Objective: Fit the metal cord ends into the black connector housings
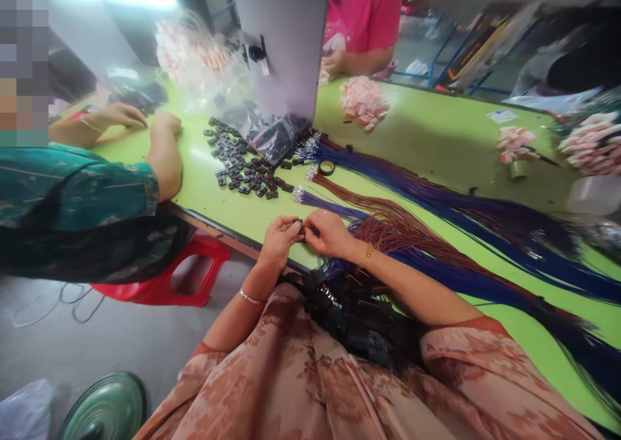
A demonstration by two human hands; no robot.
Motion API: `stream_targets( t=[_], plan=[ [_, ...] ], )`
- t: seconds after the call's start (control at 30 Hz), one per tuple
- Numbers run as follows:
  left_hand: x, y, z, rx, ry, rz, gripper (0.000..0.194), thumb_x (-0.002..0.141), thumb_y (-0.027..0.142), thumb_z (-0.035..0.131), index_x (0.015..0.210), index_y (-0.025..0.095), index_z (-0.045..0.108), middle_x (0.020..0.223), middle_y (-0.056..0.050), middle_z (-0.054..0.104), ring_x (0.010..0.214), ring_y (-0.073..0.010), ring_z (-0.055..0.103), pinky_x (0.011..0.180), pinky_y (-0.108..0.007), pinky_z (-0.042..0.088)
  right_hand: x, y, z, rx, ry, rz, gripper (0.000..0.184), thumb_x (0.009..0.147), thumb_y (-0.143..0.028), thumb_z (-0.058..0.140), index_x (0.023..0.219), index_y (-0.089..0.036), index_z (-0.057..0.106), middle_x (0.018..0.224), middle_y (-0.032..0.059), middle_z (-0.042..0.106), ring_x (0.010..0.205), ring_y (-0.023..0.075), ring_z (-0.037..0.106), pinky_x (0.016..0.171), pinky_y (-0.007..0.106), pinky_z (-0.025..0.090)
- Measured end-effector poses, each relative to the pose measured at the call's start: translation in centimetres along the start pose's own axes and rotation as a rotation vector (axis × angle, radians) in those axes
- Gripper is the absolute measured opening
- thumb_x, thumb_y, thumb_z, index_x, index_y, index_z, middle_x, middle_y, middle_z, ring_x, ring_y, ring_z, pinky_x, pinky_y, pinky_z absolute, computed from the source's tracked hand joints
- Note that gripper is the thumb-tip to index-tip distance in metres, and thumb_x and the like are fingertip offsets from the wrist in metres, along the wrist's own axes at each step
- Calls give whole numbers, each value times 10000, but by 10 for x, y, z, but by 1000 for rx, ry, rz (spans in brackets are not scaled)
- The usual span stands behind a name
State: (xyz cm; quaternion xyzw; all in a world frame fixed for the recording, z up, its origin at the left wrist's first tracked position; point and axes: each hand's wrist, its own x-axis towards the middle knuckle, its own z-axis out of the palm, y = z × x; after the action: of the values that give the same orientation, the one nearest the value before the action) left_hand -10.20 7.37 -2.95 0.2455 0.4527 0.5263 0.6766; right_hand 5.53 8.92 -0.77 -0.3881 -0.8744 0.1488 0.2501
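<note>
In the head view, the person's left hand comes up from the lower left at the edge of the green table, wrist bent slightly, with a silver bangle around it. Its thumb and fingers pinch a small black piece, which sits between the two hands. The right hand reaches in from the opposite side, back of the hand up and forearm slanting across the wires, a gold bracelet at the wrist. Its fingers curl inward, tips close together beside the black piece; whether they grip it or a wire end cannot be told.

Beyond the hands lie loose black pieces, a roll of tape, brown wires and purple wires. A dark bundle rests at the person's lap. A co-worker's forearm lies on the table to the left, and another person in a pink shirt is across it.

Faint lettering on the pink shirt is too blurred to read, as are the marks on a white label and on the dark bundle. The fingers cover most of the black piece. The pink-shirted person is cut off at the top, and a blocky patch hides the upper left corner.
</note>
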Motion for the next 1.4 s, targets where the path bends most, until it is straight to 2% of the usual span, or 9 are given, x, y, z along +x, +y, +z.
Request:
stream_targets(
  t=[0.1, 0.2, 0.27, 0.43, 0.53, 0.7, 0.87, 1.13, 1.4],
  plan=[
    [-2, 1, 1, 22, 2, 7, 361, 587, 243, 825, 836, 136, 587, 685, 6, 640, 609, -80, 600, 657, -234, 508, 6, 5, -7, 61, -21, 26, 144, 820, -211, 471, 779, -157, 599, 723, 50, 614, 682, 155, 499, 675, 271, 364],
    [-4, 6, 2, 53, -1, 40, 383, 585, 276, 831, 858, 141, 599, 715, 6, 638, 642, -87, 606, 667, -241, 514, 27, 26, -18, 97, 3, 199, 224, 878, -268, 437, 846, -159, 629, 790, 42, 660, 680, 140, 533, 660, 248, 379],
    [-3, 9, 3, 81, -9, 66, 396, 587, 288, 831, 876, 143, 604, 729, 5, 638, 654, -89, 608, 666, -240, 516, 47, 45, -21, -10, 32, 361, 224, 866, -282, 465, 855, -155, 649, 826, 61, 686, 704, 162, 560, 673, 263, 387],
    [-2, 8, 5, 99, -31, 70, 396, 595, 302, 823, 883, 145, 602, 748, -3, 641, 673, -94, 612, 653, -231, 517, 84, 75, -8, -232, -124, 587, 201, 822, -228, 508, 887, -137, 675, 961, 167, 695, 827, 252, 612, 716, 312, 406],
    [0, 5, 3, 94, -39, 81, 410, 599, 305, 818, 905, 144, 599, 761, -9, 643, 694, -102, 618, 651, -228, 512, 87, 75, -3, -219, -114, 569, 218, 851, -226, 464, 917, -120, 643, 969, 195, 680, 804, 251, 602, 706, 319, 407],
    [4, 3, 3, 32, -61, 58, 399, 626, 283, 799, 941, 150, 594, 791, -16, 654, 722, -107, 622, 696, -248, 511, 74, 61, -17, 156, 60, 420, 139, 824, -224, 465, 815, -142, 578, 773, 56, 631, 671, 146, 505, 640, 253, 396],
    [6, 2, 8, -48, -80, 48, 346, 663, 243, 771, 943, 151, 589, 826, -25, 662, 756, -108, 627, 735, -256, 508, 47, 31, -31, 497, 84, 335, 156, 751, -294, 534, 736, -146, 578, 648, -20, 542, 592, 96, 427, 567, 224, 347],
    [7, -1, 9, -144, -129, 1, 230, 734, 158, 697, 938, 150, 590, 857, -38, 661, 784, -113, 631, 768, -259, 499, 11, 15, -19, 454, 46, 358, 189, 749, -300, 540, 660, -142, 589, 546, -45, 483, 519, 73, 354, 510, 218, 263],
    [8, -5, 7, -154, -159, -10, 201, 757, 139, 660, 948, 151, 597, 877, -49, 671, 813, -124, 637, 828, -290, 493, 4, 13, -12, 307, 37, 339, 236, 782, -321, 533, 619, -153, 563, 539, -39, 477, 515, 77, 345, 507, 222, 235]
  ],
)
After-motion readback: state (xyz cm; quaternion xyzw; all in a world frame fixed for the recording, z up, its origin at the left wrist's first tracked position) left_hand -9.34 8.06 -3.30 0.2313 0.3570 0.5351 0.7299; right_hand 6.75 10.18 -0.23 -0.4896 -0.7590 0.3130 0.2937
